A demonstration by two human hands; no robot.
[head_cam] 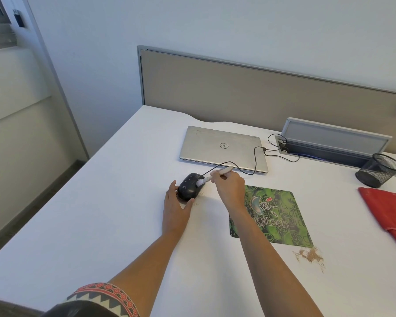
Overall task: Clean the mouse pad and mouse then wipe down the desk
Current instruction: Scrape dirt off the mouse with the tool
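At centre frame, the left hand (pixel 176 208) holds a black, dust-speckled mouse (pixel 188 188) between thumb and fingers on the white desk (pixel 96 202), while the right hand (pixel 229 187) grips a small brush (pixel 217 173) like a pen, its white bristles on the mouse's top. Just right lies the green printed mouse pad (pixel 277 220) (brown crumbs (pixel 310 255) off its lower right corner), with a red cloth (pixel 391 216) at the right edge. Higher up, a black mesh cup (pixel 378 171) stands beside an open cable tray (pixel 329 152) holding cords.

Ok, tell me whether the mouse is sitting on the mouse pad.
No, the mouse sits on the bare desk, left of the mouse pad.
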